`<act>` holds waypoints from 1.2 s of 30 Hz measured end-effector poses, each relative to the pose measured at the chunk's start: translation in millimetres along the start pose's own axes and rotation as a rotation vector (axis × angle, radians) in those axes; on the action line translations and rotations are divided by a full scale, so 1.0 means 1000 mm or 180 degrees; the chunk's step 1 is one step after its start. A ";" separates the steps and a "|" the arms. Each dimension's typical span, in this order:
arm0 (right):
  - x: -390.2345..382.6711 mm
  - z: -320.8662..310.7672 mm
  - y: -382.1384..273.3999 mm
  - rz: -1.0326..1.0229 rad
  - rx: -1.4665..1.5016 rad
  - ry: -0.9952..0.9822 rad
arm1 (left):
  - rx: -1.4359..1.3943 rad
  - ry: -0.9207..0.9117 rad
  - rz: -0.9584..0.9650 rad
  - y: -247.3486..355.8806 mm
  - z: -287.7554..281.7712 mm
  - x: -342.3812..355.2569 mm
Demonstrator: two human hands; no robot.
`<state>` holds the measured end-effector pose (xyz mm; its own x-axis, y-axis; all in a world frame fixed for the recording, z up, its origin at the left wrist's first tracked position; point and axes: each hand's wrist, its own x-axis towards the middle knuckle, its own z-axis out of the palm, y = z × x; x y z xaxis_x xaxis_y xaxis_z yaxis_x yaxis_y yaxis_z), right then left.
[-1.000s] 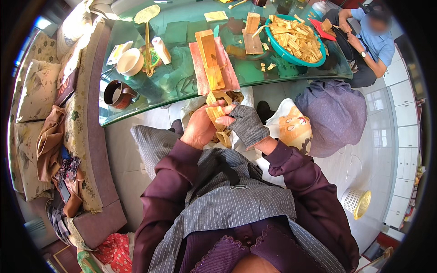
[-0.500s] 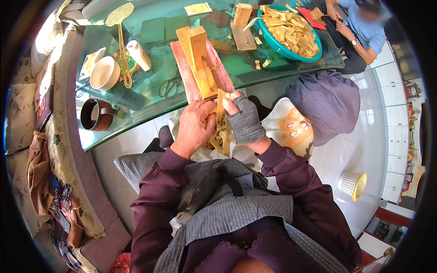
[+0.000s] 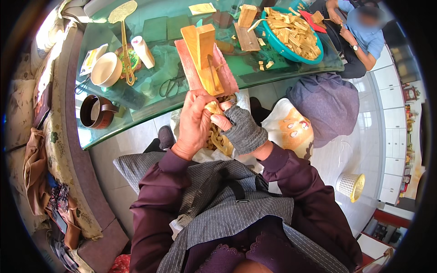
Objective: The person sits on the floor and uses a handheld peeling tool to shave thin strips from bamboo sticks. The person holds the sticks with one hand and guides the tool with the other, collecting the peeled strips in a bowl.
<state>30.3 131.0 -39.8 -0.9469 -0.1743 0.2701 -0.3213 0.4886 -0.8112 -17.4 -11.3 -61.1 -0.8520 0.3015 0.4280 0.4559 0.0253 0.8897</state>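
My left hand (image 3: 193,125) and my gloved right hand (image 3: 242,129), in a grey fingerless glove, meet just below the table edge, closed round a pale yellow dried strip (image 3: 213,108). They are right at the near end of a wooden block device (image 3: 204,45) with a metal piece on its side, which lies on a pink cloth (image 3: 183,58) at the edge of the glass table (image 3: 148,113). More crumpled yellow strips (image 3: 217,142) show below my hands in a white bag, partly hidden.
A teal basin (image 3: 296,38) of cut pieces, a second wooden block (image 3: 248,36), a cream bowl (image 3: 106,68), a strainer (image 3: 122,11) and a dark mug (image 3: 93,111) stand on the table. A co-worker (image 3: 362,38) sits at upper right; a sofa (image 3: 48,159) runs along the left.
My hands moved up to the block, then bunched together round the strip; less of it shows now. The view has shifted, so the table appears further left than a second ago.
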 end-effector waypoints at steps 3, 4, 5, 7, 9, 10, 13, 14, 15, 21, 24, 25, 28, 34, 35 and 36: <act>0.006 -0.014 0.002 -0.0228 -0.1105 0.0102 | -0.2065 -0.0407 -0.1431 0.007 -0.005 -0.003; 0.008 -0.018 0.004 -0.0208 -0.0811 0.0135 | -0.1984 -0.0410 -0.1423 0.007 -0.005 -0.003; 0.011 -0.022 0.007 -0.0190 -0.0515 0.0166 | -0.1902 -0.0411 -0.1414 0.007 -0.005 -0.001; 0.013 -0.026 0.002 0.0159 -0.0058 0.0056 | -0.1586 -0.0343 -0.1279 -0.001 -0.004 -0.001; 0.013 -0.028 -0.015 0.0284 0.0523 -0.0240 | -0.1618 -0.0180 -0.0897 -0.008 -0.001 0.000; 0.012 -0.027 -0.020 0.0348 0.0828 -0.0377 | -0.1618 -0.0110 -0.0711 -0.011 0.000 0.001; 0.013 -0.020 0.001 0.1302 0.1689 -0.0310 | -0.1633 -0.0034 -0.1018 -0.004 -0.003 0.000; 0.016 -0.020 0.004 0.1787 0.2048 -0.0355 | -0.1636 -0.0042 -0.1230 0.004 -0.003 0.000; 0.019 -0.021 0.002 0.2017 0.2105 -0.0200 | -0.1546 -0.0003 -0.1239 0.011 -0.003 0.000; 0.020 -0.018 0.004 0.2471 0.3121 -0.0079 | -0.1028 -0.0011 -0.0934 0.005 -0.002 0.000; 0.020 -0.028 0.010 0.2912 0.4044 -0.0053 | -0.0601 0.0094 -0.0714 0.003 -0.011 0.003; 0.016 -0.035 0.018 0.2752 0.4032 -0.0117 | -0.0521 0.0125 -0.0629 0.005 -0.014 0.005; 0.013 -0.043 0.029 0.2486 0.3745 0.0214 | -0.0322 0.0104 -0.0573 0.013 -0.022 0.003; 0.010 -0.026 0.016 0.2342 0.2849 0.0430 | 0.1237 0.0163 0.0425 0.018 -0.028 0.014; 0.010 -0.019 0.023 0.2142 0.2586 0.0367 | 0.1236 0.0008 0.0425 0.026 -0.024 0.014; 0.010 -0.019 0.023 0.2042 0.2194 0.0141 | 0.1119 -0.0178 0.0586 0.022 -0.019 0.009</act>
<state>13.1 157.0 -45.8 -0.9451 -0.0078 -0.3267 0.3247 -0.1360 -0.9360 -20.3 -25.8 -34.6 -0.7370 0.3825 0.5572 0.6681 0.2876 0.6862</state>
